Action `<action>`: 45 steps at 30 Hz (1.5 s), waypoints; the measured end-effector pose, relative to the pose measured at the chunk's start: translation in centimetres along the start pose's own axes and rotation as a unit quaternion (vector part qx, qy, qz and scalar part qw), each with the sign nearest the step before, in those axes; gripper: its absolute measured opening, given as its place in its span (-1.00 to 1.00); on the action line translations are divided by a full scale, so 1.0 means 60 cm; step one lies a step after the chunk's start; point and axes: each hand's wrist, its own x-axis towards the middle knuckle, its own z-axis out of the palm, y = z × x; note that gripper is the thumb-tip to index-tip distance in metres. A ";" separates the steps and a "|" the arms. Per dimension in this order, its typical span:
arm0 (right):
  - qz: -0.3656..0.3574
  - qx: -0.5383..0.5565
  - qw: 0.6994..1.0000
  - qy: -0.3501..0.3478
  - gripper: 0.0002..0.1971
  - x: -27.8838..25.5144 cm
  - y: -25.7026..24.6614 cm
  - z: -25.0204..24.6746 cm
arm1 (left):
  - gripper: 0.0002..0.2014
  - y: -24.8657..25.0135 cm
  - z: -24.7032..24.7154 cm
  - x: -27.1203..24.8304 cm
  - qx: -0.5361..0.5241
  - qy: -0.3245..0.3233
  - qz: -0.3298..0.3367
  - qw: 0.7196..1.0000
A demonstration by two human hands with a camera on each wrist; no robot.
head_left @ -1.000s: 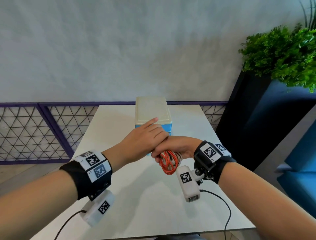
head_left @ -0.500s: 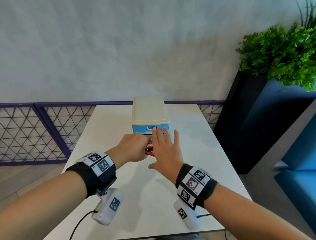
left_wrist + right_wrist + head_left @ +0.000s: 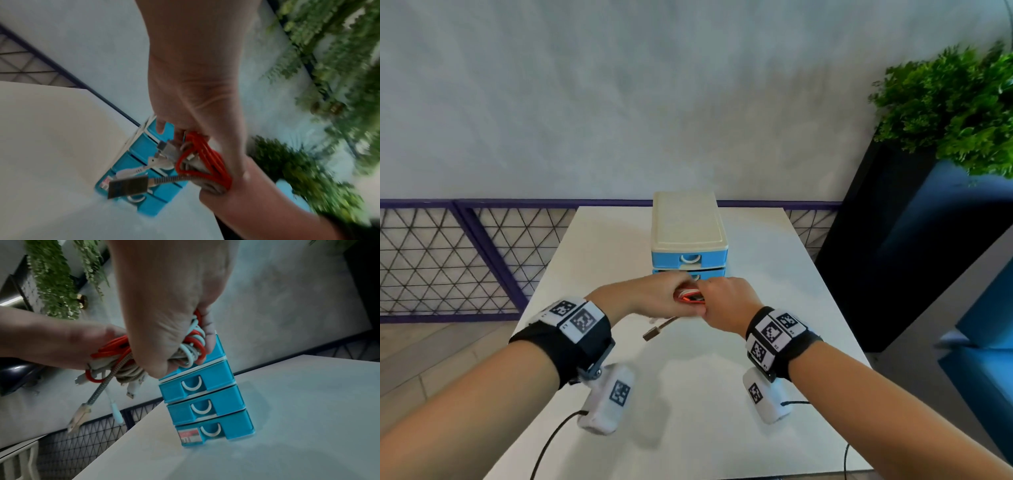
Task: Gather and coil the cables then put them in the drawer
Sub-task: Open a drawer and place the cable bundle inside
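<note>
A coiled bundle of cables [image 3: 688, 296], orange, white and braided grey, is held above the white table [image 3: 774, 274], just in front of the blue drawer unit [image 3: 689, 255] with its cream top. My left hand [image 3: 654, 298] grips the bundle from the left and my right hand [image 3: 726, 305] grips it from the right. A braided end with a metal plug [image 3: 652, 334] hangs below the hands. In the left wrist view the orange loops [image 3: 203, 159] sit in my left hand's curled fingers. In the right wrist view the drawers [image 3: 205, 402] all stand pushed in.
The table's far edge meets a purple-framed mesh railing [image 3: 465, 260] below a grey wall. A dark planter [image 3: 887, 246] with a green plant [image 3: 955, 109] stands to the right of the table. Blue seating [image 3: 989, 325] lies at the right edge.
Half a second ago my right hand lay flat and open beside the bundle in my left hand. Now its fingers are curled round the bundle too.
</note>
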 end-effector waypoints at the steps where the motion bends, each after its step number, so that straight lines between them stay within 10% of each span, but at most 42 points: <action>1: 0.008 -0.001 1.000 -0.005 -0.74 0.008 0.008 -0.001 | -0.55 -0.006 -0.014 0.011 -0.038 0.031 0.005 0.999; 5: 0.022 -0.024 0.999 -0.022 -0.60 0.037 0.025 -0.008 | -0.64 -0.045 -0.059 0.057 0.061 0.177 0.016 0.982; 9: 0.032 -0.037 0.998 -0.045 -0.41 0.068 0.028 -0.010 | -0.48 -0.076 -0.055 0.072 0.149 0.156 0.009 0.976; 15: 0.033 0.008 0.996 -0.077 -0.63 0.086 0.039 -0.015 | -0.30 -0.101 -0.064 0.080 0.165 0.167 0.034 0.971; 26: 0.063 0.210 0.952 -0.214 -0.81 0.043 0.061 -0.134 | -0.62 -0.071 -0.080 0.088 0.187 0.163 -0.005 0.969; 34: 0.236 0.209 0.940 -0.132 -0.83 0.044 0.073 -0.145 | 0.16 -0.080 -0.080 0.074 0.169 0.035 -0.013 0.985; 45: 0.126 -0.110 0.954 -0.249 -0.88 0.049 0.025 -0.129 | -0.44 -0.076 -0.099 0.068 0.125 0.079 0.000 0.989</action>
